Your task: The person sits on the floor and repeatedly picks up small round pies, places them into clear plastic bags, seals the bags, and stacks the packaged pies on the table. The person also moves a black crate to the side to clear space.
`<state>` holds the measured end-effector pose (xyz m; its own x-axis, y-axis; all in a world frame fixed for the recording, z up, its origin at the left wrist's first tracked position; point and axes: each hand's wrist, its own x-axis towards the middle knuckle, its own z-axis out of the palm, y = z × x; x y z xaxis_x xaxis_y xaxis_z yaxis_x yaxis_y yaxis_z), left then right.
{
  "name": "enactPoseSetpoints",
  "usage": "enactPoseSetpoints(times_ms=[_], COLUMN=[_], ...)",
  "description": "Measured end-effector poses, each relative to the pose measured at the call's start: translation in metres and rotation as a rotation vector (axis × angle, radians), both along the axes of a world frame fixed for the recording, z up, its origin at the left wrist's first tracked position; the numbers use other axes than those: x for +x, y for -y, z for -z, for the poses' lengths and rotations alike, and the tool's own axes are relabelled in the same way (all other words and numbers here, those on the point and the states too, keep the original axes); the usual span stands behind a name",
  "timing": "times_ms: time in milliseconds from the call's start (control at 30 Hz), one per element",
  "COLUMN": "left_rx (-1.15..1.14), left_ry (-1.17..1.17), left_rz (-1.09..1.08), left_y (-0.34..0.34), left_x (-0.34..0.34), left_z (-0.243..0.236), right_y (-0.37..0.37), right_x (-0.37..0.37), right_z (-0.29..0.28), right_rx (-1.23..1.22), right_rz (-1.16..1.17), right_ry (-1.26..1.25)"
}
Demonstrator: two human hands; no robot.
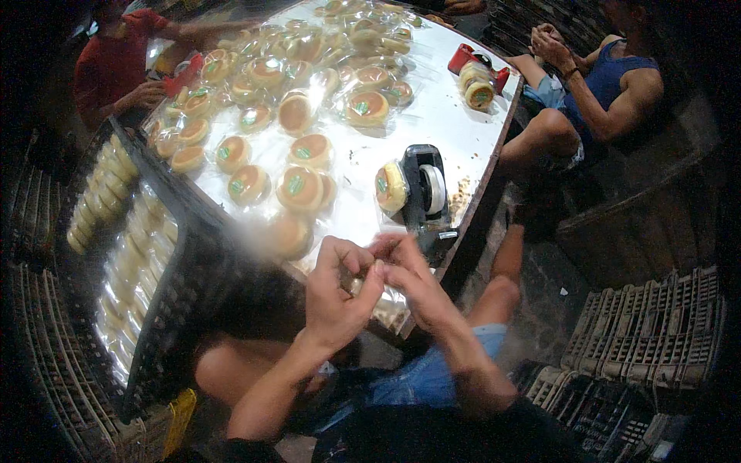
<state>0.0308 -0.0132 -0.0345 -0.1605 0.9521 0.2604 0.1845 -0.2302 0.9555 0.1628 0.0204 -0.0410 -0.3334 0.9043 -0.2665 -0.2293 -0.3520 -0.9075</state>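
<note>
- While I watch from my remote seat, the left hand (336, 297) and right hand (417, 282) meet, fingertips pinched close — what they grasp, I cannot tell.
- Both hover at the near corner of the white table (463, 139).
- Beyond them I see a wrapped bun (391, 187) on edge, right beside the black tape dispenser (417, 185).
- More wrapped buns (299, 189) spread leftward — near a filled black crate (185, 270).

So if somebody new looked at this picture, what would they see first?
Probably the golden-topped buns in shiny clear wrappers, spread over the white table. Next, the left hand and right hand, fingertips close together at the table's near edge, with a black tape dispenser just beyond them. To the left, a black crate holds more wrapped buns.
</note>
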Motion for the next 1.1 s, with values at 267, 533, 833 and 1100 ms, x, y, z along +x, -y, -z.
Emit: enactPoseSetpoints(times_ms=[267, 533, 833, 1100], left_rx=[-0.241, -0.196, -0.448, -0.478], left_ry=[0.61, 0.146, 0.204, 0.133], left_rz=[-0.065, -0.266, -0.017, 0.139], left_y=[-0.016, -0.009, -0.104, -0.118], left_x=[-0.038, -0.088, -0.013, 0.014], left_z=[-0.005, 0.017, 0.046, 0.042], right_y=[-0.022, -0.154, -0.183, -0.094], right_x=[-0.034, -0.125, -0.025, 0.062], right_z=[0.017, 0.055, -0.051, -0.038], right_rx=[0.171, 0.754, 0.763, 0.837], right_rz=[0.03, -0.265, 0.278, 0.545], right_ry=[-0.137, 1.304, 0.691, 0.605])
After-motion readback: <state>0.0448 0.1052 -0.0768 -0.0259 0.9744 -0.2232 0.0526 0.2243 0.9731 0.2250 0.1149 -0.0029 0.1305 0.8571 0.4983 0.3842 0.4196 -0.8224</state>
